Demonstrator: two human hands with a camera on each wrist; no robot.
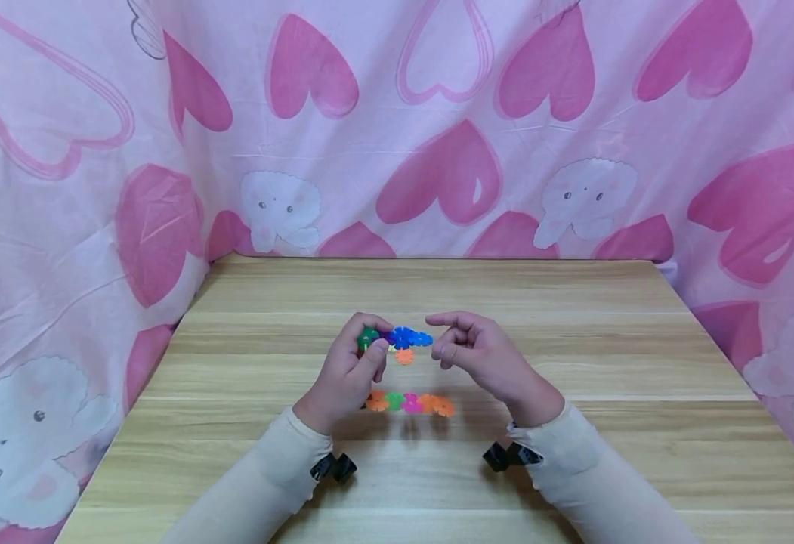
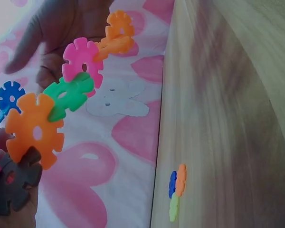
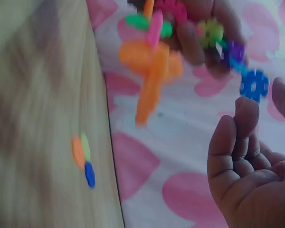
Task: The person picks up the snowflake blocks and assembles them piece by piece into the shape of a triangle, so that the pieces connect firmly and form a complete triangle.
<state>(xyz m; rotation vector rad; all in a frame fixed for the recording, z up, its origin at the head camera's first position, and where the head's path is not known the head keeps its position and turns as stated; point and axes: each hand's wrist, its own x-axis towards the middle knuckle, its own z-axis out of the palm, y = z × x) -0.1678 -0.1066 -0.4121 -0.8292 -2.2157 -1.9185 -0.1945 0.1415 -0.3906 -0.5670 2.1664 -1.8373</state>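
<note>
My left hand grips a chain of interlocking plastic snowflake discs between thumb and fingers. One arm of it, with orange, green and pink discs, extends toward me in the head view. The other arm runs to the right and ends in a blue disc; purple and yellow-green discs sit closer to the holding fingers. A black disc is by the left palm. The fingers hide part of the chain. My right hand is just beyond the blue end, fingers loosely bent, holding nothing.
Three more discs lie close together on the wooden table: an orange disc, a dark blue disc and a yellow-green disc. Pink heart-patterned cloth hangs behind the table and along its sides.
</note>
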